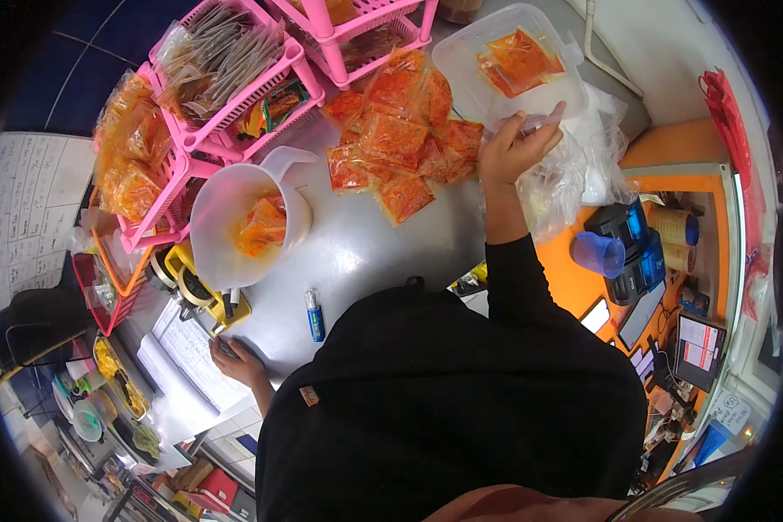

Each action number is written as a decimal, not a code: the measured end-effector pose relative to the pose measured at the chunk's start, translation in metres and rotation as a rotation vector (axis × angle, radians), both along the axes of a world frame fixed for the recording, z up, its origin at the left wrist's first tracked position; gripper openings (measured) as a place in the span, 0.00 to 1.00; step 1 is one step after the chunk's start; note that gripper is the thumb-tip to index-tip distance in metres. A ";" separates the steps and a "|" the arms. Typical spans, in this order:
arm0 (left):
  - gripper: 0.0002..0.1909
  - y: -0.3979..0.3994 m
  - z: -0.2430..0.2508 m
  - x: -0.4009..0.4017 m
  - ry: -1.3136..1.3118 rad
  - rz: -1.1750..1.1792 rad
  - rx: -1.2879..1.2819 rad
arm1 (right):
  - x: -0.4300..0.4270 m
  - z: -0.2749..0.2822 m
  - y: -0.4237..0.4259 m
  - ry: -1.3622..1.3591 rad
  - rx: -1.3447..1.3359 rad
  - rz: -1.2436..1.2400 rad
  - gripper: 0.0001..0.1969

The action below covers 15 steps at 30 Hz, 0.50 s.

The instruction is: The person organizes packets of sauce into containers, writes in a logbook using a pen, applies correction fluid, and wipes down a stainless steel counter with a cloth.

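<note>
My right hand is at the near rim of a clear plastic container, its fingers spread. Inside the container lie sealed plastic packets of orange-red food. Left of that hand, more such packets are heaped on the steel table. My left hand rests at the table's left side, its fingers curled around a small dark object that I cannot identify. Beside it is an open notebook with handwriting. A translucent plastic jug stands farther in, holding orange packets.
Pink plastic racks with packets line the far left. A yellow tape dispenser and a blue-labelled tube lie near the jug. Clear plastic bags are bunched beside my right forearm. An orange counter holds a blue cup.
</note>
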<state>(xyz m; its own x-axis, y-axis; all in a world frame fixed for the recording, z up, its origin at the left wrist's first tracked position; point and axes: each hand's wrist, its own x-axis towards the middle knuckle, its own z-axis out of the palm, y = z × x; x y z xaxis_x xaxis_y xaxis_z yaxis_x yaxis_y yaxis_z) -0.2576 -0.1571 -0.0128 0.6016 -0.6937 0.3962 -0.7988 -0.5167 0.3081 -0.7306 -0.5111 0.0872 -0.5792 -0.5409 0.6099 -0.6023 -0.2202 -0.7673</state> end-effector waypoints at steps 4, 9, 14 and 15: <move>0.21 0.002 -0.002 0.004 0.012 -0.006 0.000 | -0.011 0.009 -0.022 -0.193 0.228 0.124 0.36; 0.21 0.003 0.000 0.001 0.017 0.019 -0.010 | -0.030 0.010 -0.064 0.375 0.321 -0.219 0.32; 0.21 -0.004 0.002 0.000 0.035 0.029 -0.004 | -0.055 0.037 -0.129 0.963 0.701 0.007 0.20; 0.22 -0.002 0.002 0.000 0.039 0.038 0.003 | -0.048 0.042 -0.140 1.017 0.962 0.141 0.18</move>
